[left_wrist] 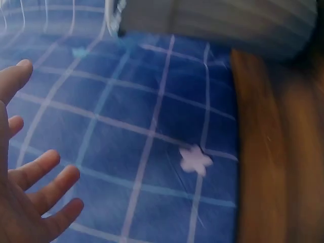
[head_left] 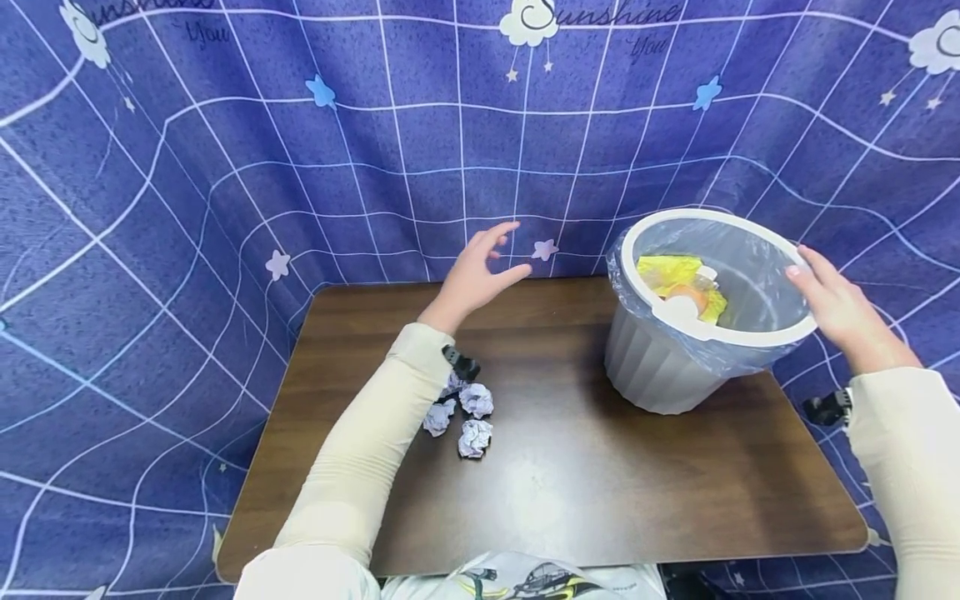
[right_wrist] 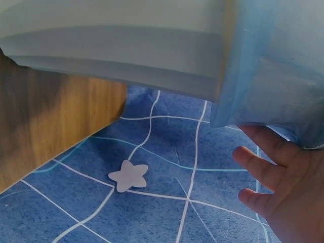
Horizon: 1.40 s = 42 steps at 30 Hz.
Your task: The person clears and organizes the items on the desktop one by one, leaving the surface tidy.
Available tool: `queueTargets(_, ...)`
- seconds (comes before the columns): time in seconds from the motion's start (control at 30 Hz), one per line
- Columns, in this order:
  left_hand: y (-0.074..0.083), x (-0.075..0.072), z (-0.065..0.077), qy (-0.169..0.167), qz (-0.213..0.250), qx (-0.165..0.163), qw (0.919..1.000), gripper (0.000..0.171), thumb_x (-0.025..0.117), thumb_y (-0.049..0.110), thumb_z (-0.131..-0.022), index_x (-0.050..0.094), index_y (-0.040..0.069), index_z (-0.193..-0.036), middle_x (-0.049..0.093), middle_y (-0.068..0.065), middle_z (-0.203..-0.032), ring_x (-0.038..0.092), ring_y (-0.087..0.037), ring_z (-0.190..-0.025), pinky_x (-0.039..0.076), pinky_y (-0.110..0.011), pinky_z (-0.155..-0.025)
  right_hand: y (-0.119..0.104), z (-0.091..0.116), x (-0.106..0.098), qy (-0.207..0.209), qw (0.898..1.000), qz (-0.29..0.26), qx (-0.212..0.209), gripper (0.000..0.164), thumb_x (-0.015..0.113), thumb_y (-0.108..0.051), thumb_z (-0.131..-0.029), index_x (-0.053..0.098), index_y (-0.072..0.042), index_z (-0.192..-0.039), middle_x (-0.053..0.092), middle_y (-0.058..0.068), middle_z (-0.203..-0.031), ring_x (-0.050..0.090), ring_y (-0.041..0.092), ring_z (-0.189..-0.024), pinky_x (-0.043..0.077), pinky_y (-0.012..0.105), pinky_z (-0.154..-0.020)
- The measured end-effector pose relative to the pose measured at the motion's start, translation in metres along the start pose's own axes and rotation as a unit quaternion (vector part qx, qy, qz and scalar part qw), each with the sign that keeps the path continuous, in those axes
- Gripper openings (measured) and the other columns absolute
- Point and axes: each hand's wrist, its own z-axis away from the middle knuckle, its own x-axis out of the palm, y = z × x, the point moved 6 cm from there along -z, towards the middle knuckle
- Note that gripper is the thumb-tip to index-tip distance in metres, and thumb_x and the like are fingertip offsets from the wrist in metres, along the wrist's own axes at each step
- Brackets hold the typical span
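Likely a light, stiff bin (head_left: 660, 367), slick liner (head_left: 738, 358); grip rim (head_left: 750, 337) at 9 and 3 o'clock. Left hand (head_left: 474, 273): fingers apart, empty. Right hand (head_left: 840, 308) at 3: can't tell if clamped.

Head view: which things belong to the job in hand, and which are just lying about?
Seemingly in the job:
gray bin, right hand at its rim
clear liner over that rim

Seemingly just lying about:
crumpled paper balls on the table, though possibly part of it
yellow item inside the bin
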Motion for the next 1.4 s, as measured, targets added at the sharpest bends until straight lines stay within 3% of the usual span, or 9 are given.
queueTargets(0.23, -0.060, -0.018, 0.038, 0.022, 0.009, -0.020, 0.9995, 0.070, 0.081, 0.040, -0.086, 0.051, 0.031, -0.148, 0.057, -0.009, -0.131, 0.061, -0.030, -0.112, 0.049, -0.047, -0.098, 0.004, -0.002, -0.001, 0.001, 1.000, -0.002, 0.000, 0.066, 0.026, -0.044, -0.108, 0.007, -0.012, -0.162, 0.013, 0.037, -0.157, 0.017, 0.070, -0.134, 0.014, 0.078, -0.108)
queueTargets(0.33, -0.086, -0.022, 0.058, 0.023, 0.034, -0.040, 0.9984, 0.069, 0.082, 0.033, -0.086, 0.051, 0.026, -0.148, 0.057, -0.011, -0.131, 0.061, -0.031, -0.113, 0.049, -0.047, -0.100, 0.005, -0.002, 0.000, 0.002, 1.000, -0.007, 0.000, 0.066, 0.027, -0.044, -0.108, 0.007, -0.013, -0.162, 0.012, 0.036, -0.158, 0.015, 0.070, -0.135, 0.013, 0.077, -0.110)
queueTargets(0.5, -0.131, -0.020, 0.094, 0.015, 0.076, -0.080, 0.9938, 0.069, 0.082, 0.022, -0.087, 0.050, 0.018, -0.148, 0.055, -0.015, -0.131, 0.059, -0.036, -0.116, 0.048, -0.055, -0.101, 0.004, -0.002, 0.002, 0.000, 1.000, -0.012, 0.000, 0.066, 0.027, -0.044, -0.108, 0.007, -0.013, -0.162, 0.011, 0.035, -0.159, 0.014, 0.068, -0.137, 0.011, 0.076, -0.111)
queueTargets(0.67, -0.164, -0.007, 0.120, 0.004, 0.104, -0.109, 0.9885, 0.070, 0.081, 0.015, -0.087, 0.049, 0.016, -0.148, 0.052, -0.021, -0.133, 0.056, -0.042, -0.119, 0.045, -0.062, -0.102, 0.004, -0.001, 0.000, 0.002, 1.000, -0.009, 0.002, 0.066, 0.026, -0.044, -0.108, 0.007, -0.012, -0.162, 0.013, 0.036, -0.158, 0.016, 0.069, -0.135, 0.013, 0.077, -0.110)
queueTargets(0.8, -0.180, 0.008, 0.133, -0.018, 0.115, -0.125, 0.9853, 0.073, 0.081, 0.013, -0.086, 0.046, 0.014, -0.150, 0.049, -0.025, -0.137, 0.050, -0.049, -0.125, 0.042, -0.064, -0.105, 0.004, -0.001, -0.001, 0.002, 1.000, -0.011, 0.002, 0.066, 0.026, -0.044, -0.108, 0.008, -0.012, -0.162, 0.015, 0.037, -0.157, 0.017, 0.070, -0.134, 0.014, 0.077, -0.109)
queueTargets(0.9, -0.193, 0.019, 0.143, -0.043, 0.099, -0.144, 0.9837, 0.077, 0.082, 0.013, -0.084, 0.043, 0.012, -0.151, 0.047, -0.027, -0.140, 0.047, -0.052, -0.127, 0.040, -0.063, -0.106, 0.004, -0.002, 0.001, 0.000, 1.000, -0.017, 0.001, 0.066, 0.027, -0.044, -0.108, 0.007, -0.012, -0.162, 0.015, 0.037, -0.157, 0.017, 0.069, -0.135, 0.013, 0.077, -0.110)
queueTargets(1.13, -0.212, 0.042, 0.156, -0.106, 0.060, -0.156, 0.9802, 0.081, 0.084, 0.009, -0.082, 0.043, 0.008, -0.151, 0.044, -0.029, -0.142, 0.049, -0.044, -0.124, 0.041, -0.055, -0.107, 0.003, -0.002, 0.000, 0.005, 1.000, -0.017, -0.002, 0.065, 0.027, -0.044, -0.108, 0.009, -0.012, -0.162, 0.015, 0.037, -0.157, 0.017, 0.069, -0.135, 0.013, 0.076, -0.110)
queueTargets(1.27, -0.214, 0.045, 0.160, -0.108, 0.026, -0.152, 0.9821, 0.076, 0.084, 0.007, -0.080, 0.048, 0.003, -0.147, 0.050, -0.027, -0.138, 0.048, -0.042, -0.126, 0.039, -0.055, -0.110, 0.004, -0.002, 0.000, 0.002, 1.000, -0.015, -0.002, 0.065, 0.026, -0.044, -0.108, 0.007, -0.013, -0.162, 0.014, 0.036, -0.158, 0.016, 0.070, -0.135, 0.013, 0.077, -0.110)
queueTargets(1.4, -0.217, 0.046, 0.163, -0.106, -0.030, -0.168, 0.9796, 0.060, 0.082, 0.010, -0.082, 0.059, 0.005, -0.137, 0.058, -0.020, -0.138, 0.050, -0.039, -0.131, 0.037, -0.052, -0.112, 0.004, -0.002, 0.001, 0.001, 1.000, -0.012, 0.000, 0.065, 0.026, -0.045, -0.108, 0.008, -0.013, -0.162, 0.013, 0.036, -0.158, 0.017, 0.070, -0.134, 0.014, 0.078, -0.109)
